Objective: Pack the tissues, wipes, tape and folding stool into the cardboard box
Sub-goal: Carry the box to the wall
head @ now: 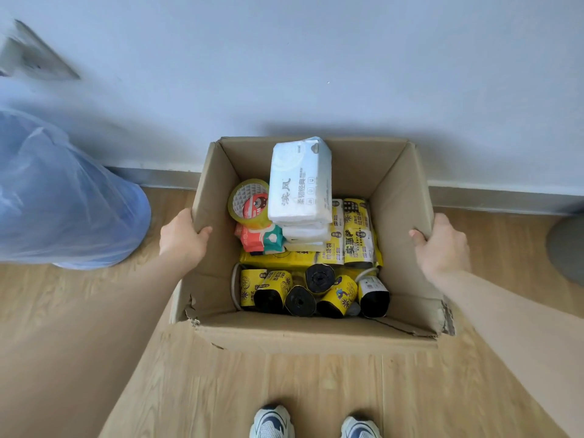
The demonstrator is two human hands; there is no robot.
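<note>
An open cardboard box (401, 184) stands on the floor against the wall. My left hand (181, 238) grips its left flap edge and my right hand (442, 245) grips its right flap edge. Inside, white tissue packs (300, 181) are stacked at the back. A clear tape roll (248, 200) stands to their left. Under the tape lie small red and green wipe packs (260, 238). Yellow-and-black bag rolls (313, 292) fill the front of the box, and yellow packs (358, 232) lie at the right. No folding stool is in view.
A large translucent blue plastic bag (63, 197) stands left of the box. A grey object (568, 248) sits at the right edge. The box's front flap (316, 336) hangs outward, torn at the corners. My shoes (271, 422) stand on the wood floor just in front.
</note>
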